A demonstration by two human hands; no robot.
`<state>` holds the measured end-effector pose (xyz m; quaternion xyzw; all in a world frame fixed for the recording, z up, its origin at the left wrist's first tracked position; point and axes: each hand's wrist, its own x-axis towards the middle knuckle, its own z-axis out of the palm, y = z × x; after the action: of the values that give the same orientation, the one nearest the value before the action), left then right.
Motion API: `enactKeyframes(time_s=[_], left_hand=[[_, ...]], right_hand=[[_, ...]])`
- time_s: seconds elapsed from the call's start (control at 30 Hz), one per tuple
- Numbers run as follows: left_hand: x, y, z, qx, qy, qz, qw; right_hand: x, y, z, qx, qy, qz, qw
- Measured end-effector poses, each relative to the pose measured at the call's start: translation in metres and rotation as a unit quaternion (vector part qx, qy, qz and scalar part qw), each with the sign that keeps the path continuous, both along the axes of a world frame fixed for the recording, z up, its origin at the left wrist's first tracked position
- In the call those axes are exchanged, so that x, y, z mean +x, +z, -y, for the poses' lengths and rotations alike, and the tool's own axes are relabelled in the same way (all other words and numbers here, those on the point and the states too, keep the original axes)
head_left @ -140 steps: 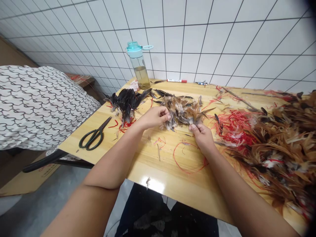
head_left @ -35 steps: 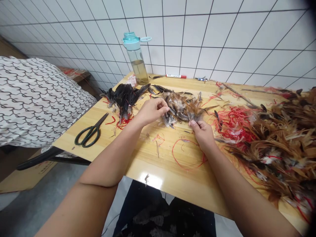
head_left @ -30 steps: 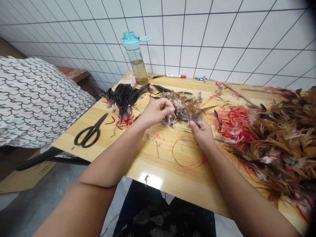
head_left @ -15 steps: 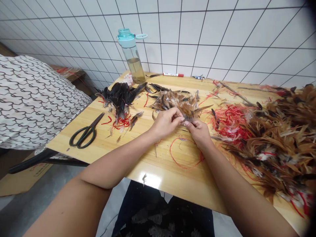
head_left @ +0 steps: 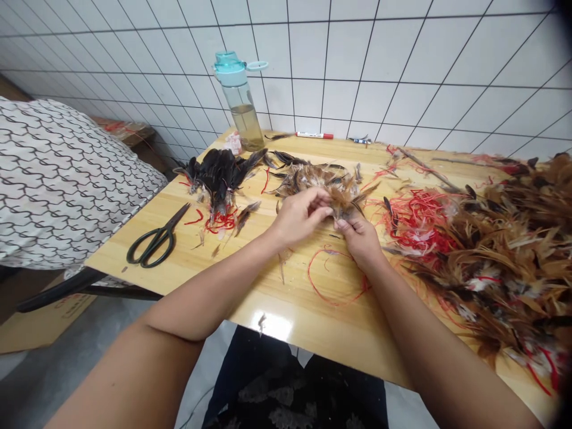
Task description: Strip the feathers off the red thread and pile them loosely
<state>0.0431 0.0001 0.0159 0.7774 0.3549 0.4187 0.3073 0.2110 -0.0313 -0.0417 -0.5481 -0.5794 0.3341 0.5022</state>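
My left hand [head_left: 298,215] and my right hand [head_left: 360,237] meet at the near edge of a small heap of brown feathers [head_left: 322,182] on the wooden table [head_left: 286,298]. Both hands have their fingers pinched on a tuft of brown feathers [head_left: 343,205] between them. A loop of red string [head_left: 333,280] lies on the table just in front of my right hand. A pile of black feathers [head_left: 218,173] lies to the left of my left hand.
Black scissors [head_left: 154,238] lie near the table's left edge. A teal-capped bottle [head_left: 239,98] stands at the back by the tiled wall, with a red marker [head_left: 313,135] beside it. A large mass of brown feathers and red strings [head_left: 487,238] covers the right side. A patterned cushion [head_left: 62,185] sits left.
My left hand has moved right from the left end of the brown heap to meet my right hand. Both now pinch one tuft together.
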Motion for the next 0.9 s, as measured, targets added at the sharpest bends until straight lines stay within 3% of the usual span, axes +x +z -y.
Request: enactKeyframes(time_s=[0.1, 0.2, 0.27, 0.33, 0.4, 0.5, 0.6, 0.7, 0.8, 0.9], left_hand=[[-0.022, 0.016, -0.014, 0.033, 0.066, 0.029, 0.997], [-0.053, 0.035, -0.025, 0.057, 0.138, -0.038, 0.988], [-0.071, 0.045, -0.029, 0.030, 0.105, -0.137, 0.984], [-0.082, 0.049, -0.031, -0.010, 0.025, -0.245, 0.969], [-0.085, 0.048, -0.031, -0.050, -0.046, -0.327, 0.943], [-0.078, 0.035, -0.034, -0.052, -0.063, -0.392, 0.916], [-0.067, 0.021, -0.037, 0.005, -0.039, -0.439, 0.898], [-0.059, 0.016, -0.037, 0.038, -0.048, -0.460, 0.886], [-0.059, 0.026, -0.032, 0.043, -0.084, -0.437, 0.895], [-0.061, 0.041, -0.024, -0.005, -0.107, -0.394, 0.913]], right_hand=[[0.001, 0.002, 0.001, -0.009, -0.020, -0.007, 1.000], [0.002, 0.001, 0.001, -0.017, -0.037, -0.008, 0.999], [0.003, -0.001, 0.000, -0.023, -0.042, -0.012, 0.999], [0.004, -0.002, -0.001, -0.026, -0.046, -0.014, 0.998], [0.003, -0.003, -0.001, -0.028, -0.052, -0.016, 0.998], [0.002, -0.001, 0.000, -0.031, -0.052, -0.026, 0.998], [0.001, 0.002, 0.001, -0.030, -0.047, -0.033, 0.998], [0.000, 0.004, 0.002, -0.029, -0.050, -0.022, 0.998], [-0.001, 0.006, 0.003, -0.029, -0.051, -0.009, 0.998], [-0.001, 0.006, 0.004, -0.034, -0.054, 0.008, 0.998]])
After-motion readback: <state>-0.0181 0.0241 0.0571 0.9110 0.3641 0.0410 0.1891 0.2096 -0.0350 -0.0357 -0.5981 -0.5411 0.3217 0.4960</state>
